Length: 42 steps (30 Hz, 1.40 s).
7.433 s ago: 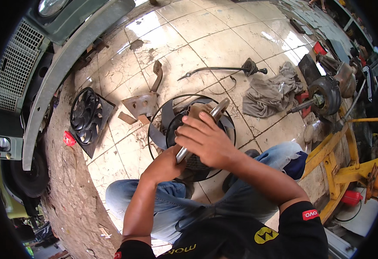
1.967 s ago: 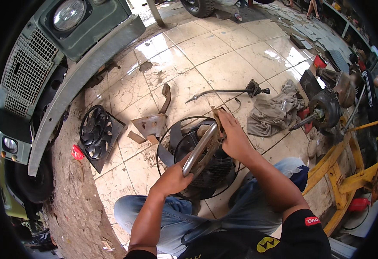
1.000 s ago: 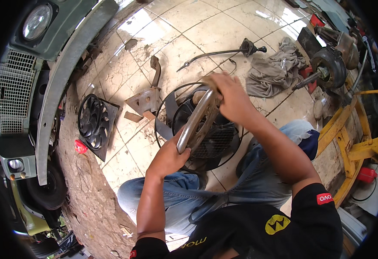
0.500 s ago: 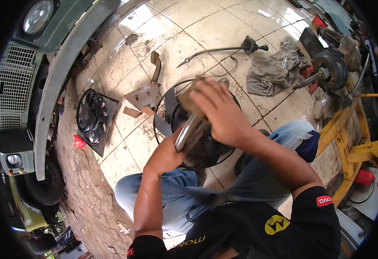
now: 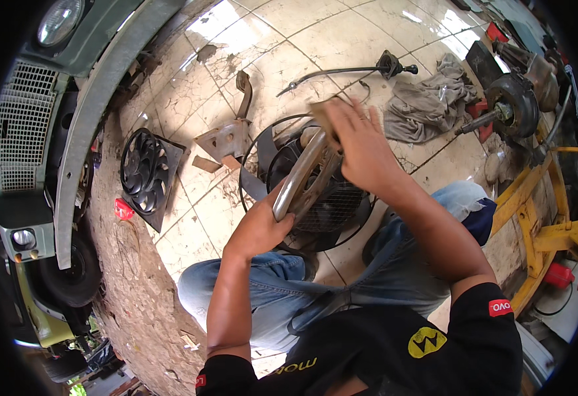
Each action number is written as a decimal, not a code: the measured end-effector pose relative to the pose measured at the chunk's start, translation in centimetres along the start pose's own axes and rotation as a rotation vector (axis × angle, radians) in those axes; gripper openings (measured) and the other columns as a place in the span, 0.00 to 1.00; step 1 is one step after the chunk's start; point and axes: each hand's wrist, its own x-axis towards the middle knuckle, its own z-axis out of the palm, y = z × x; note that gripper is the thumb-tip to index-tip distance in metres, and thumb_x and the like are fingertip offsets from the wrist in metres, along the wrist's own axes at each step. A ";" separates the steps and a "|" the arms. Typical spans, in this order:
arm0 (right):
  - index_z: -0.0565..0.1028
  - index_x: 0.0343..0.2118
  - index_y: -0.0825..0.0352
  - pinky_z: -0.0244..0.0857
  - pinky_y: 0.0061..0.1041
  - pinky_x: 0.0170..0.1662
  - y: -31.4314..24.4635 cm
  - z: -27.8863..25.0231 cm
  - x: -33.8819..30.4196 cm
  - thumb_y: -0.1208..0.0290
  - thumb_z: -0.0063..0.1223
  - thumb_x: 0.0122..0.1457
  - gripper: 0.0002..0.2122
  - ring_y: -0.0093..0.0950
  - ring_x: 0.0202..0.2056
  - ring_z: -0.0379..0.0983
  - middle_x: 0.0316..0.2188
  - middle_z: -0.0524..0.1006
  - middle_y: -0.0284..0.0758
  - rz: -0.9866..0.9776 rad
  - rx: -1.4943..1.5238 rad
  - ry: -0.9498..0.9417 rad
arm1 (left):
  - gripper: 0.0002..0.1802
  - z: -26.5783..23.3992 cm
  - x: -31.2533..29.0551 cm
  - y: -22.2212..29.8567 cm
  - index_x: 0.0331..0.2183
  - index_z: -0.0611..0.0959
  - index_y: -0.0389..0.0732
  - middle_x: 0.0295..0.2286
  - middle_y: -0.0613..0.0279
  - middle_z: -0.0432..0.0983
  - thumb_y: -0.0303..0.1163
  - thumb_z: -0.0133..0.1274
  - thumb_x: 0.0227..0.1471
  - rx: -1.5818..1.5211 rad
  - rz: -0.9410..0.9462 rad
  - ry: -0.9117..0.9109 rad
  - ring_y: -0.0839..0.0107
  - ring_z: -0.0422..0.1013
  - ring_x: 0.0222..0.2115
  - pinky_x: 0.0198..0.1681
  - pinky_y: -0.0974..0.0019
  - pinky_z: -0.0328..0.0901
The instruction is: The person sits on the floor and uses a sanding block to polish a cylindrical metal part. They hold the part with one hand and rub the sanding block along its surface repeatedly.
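Note:
My left hand (image 5: 260,228) is closed around the lower end of a curved metal part (image 5: 300,169) with a shiny rim, tilted up in front of my knees. At its upper end my right hand (image 5: 368,153) presses a brown sheet (image 5: 324,119) that looks like sandpaper against the metal. The fingers of that hand lie over the sheet. Beneath the part, on the floor, lies a black fan with a wire guard (image 5: 336,210), partly hidden by my hands and the metal.
A smaller black fan (image 5: 145,173) and a rusty pedal bracket (image 5: 226,140) lie to the left. Beyond are a lever with a cable (image 5: 342,70) and a grey cloth (image 5: 427,109). A yellow stand (image 5: 533,224) is right; a vehicle's bumper (image 5: 81,145) runs along the left.
My right hand and the brown sheet have slid up and away along the metal part, uncovering more of its shiny rim. My left hand keeps its hold.

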 end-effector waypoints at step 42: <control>0.58 0.69 0.70 0.32 0.57 0.72 -2.6 0.8 -1.7 0.73 0.41 0.61 0.31 0.47 0.73 0.45 0.71 0.55 0.50 -0.082 -0.085 -0.060 | 0.26 0.0 0.8 -0.8 0.53 0.78 0.35 0.41 0.44 0.82 0.30 0.59 0.51 -0.036 0.044 0.059 0.56 0.78 0.42 0.49 0.57 0.69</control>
